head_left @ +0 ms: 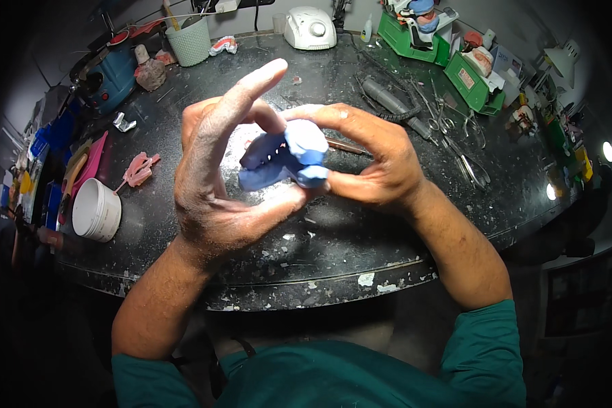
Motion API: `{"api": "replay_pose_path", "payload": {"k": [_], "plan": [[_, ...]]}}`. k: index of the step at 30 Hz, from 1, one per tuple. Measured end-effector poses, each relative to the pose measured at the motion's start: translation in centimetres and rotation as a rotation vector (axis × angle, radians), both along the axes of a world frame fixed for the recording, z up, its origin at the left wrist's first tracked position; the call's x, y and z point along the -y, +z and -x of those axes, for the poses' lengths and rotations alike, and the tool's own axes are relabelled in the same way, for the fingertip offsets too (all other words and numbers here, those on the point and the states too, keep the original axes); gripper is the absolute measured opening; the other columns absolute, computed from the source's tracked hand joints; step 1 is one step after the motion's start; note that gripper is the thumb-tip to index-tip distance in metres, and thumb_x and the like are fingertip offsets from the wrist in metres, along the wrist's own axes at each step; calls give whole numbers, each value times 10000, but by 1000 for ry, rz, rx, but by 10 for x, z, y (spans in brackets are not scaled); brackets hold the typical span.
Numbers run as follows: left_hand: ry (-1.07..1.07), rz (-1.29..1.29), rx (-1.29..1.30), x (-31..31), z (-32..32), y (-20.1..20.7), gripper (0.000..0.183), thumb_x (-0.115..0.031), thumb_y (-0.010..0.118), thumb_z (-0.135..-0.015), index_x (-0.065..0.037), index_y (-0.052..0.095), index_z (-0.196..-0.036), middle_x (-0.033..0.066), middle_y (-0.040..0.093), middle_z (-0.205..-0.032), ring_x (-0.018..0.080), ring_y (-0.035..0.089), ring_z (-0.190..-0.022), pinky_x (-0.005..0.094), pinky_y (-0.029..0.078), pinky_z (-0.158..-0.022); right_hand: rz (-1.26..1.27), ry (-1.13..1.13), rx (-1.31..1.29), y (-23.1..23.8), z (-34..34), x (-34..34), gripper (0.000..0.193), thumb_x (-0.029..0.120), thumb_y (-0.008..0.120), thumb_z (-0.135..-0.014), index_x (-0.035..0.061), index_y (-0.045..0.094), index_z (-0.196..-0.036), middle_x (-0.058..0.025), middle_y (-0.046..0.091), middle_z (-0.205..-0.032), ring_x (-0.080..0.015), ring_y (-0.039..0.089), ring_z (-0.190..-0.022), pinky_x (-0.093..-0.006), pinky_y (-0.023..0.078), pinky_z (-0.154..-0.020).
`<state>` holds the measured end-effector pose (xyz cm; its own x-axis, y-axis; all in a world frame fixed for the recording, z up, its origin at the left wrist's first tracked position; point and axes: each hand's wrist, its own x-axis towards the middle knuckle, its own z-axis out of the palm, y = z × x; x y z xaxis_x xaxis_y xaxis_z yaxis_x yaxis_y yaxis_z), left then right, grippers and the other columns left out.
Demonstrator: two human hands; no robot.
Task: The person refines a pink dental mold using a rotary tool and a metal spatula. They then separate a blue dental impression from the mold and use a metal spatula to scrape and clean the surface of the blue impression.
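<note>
Both of my hands hold a pair of blue dental casts point(268, 175) above the middle of the dark bench, the upper and lower halves set together. My left hand point(207, 177), dusted with white powder, curves round the left side. Its thumb reaches along the lower edge, one fingertip rests at the top, and another finger sticks up free. My right hand point(381, 160) pinches the right end between fingers above and thumb below. Bright glare washes out the upper right of the casts. A thin brown-handled tool point(347, 146) lies partly hidden behind my right hand.
A white tub point(96, 211) and a pink piece point(139, 170) lie left. Behind stand a tool cup point(188, 44) and a white control box point(311, 28). On the right are a grey handpiece point(384, 96), scissors and pliers point(443, 124), and green bins point(472, 83).
</note>
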<state>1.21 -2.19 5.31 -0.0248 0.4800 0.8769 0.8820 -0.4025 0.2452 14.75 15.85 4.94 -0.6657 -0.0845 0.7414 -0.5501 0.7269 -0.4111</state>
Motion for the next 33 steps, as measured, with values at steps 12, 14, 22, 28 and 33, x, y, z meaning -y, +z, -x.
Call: {"api": "replay_pose_path", "payload": {"k": [12, 14, 22, 28, 33], "plan": [[-48, -44, -87, 2, -2, 2, 1054, -107, 935, -602, 46, 381, -1486, 220, 454, -1511, 163, 571, -965, 345, 479, -900, -37, 47, -10, 9, -6, 3, 596, 8, 790, -741, -46, 623, -1310, -191, 681, -1264, -283, 672, -1156, -376, 526, -1007], [-49, -44, -97, 3, -3, 3, 1062, -117, 940, -605, 44, 374, -1489, 214, 457, -1508, 161, 568, -971, 347, 478, -902, -49, 56, -28, 10, -5, 4, 598, -8, 773, -731, -48, 625, -1308, -191, 681, -1268, -285, 670, -1160, -378, 523, -1011], [-87, -49, -15, 1, -1, -1, 1070, -108, 949, -591, 31, 385, -1489, 187, 482, -1483, 154, 557, -982, 345, 477, -916, 5, 47, -110, 8, 0, 8, 562, -24, 781, -714, 7, 667, -1263, -143, 722, -1138, -261, 714, -1004, -339, 571, -883], [-102, -4, 110, 2, -5, -1, 983, -75, 942, -577, 50, 473, -1432, 151, 531, -1385, 162, 553, -1008, 340, 476, -944, -1, 42, -52, 9, -3, 5, 562, 12, 796, -721, -10, 659, -1266, -158, 711, -1180, -269, 699, -1074, -352, 554, -941], [-88, 54, 76, 5, 1, 0, 806, -83, 926, -644, 56, 559, -1347, 144, 560, -1321, 180, 567, -1111, 346, 474, -1005, 181, 117, -32, 5, -1, 2, 539, 39, 807, -740, 11, 653, -1256, -138, 696, -1176, -238, 682, -1100, -343, 542, -974]]}}
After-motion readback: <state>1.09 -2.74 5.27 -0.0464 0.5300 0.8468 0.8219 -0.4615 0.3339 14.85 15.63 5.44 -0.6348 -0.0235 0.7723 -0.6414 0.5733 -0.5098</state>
